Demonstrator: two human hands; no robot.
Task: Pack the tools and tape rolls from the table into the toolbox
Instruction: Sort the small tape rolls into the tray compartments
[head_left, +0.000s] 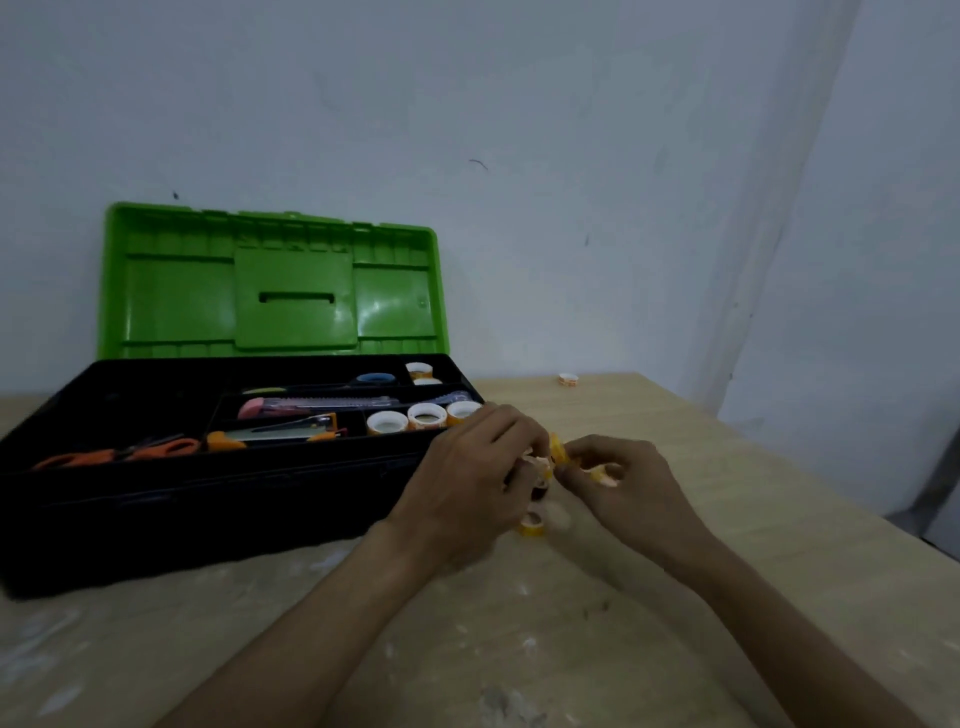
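A black toolbox (208, 499) with its green lid (270, 286) raised stands at the left of the table. Its tray holds orange scissors (114, 453), a pink utility knife (317, 405), a blue tape roll (375, 378) and several small yellow tape rolls (427, 415). My left hand (478, 467) and my right hand (618, 483) meet just right of the box, each curled around small yellow tape rolls (557, 448). One more roll (532, 524) lies on the table under my left hand. Another roll (568, 379) sits alone at the far edge.
The wooden table (519, 649) is smeared with pale marks near me. A white wall runs behind the toolbox, and the table's right edge drops off beside a wall corner.
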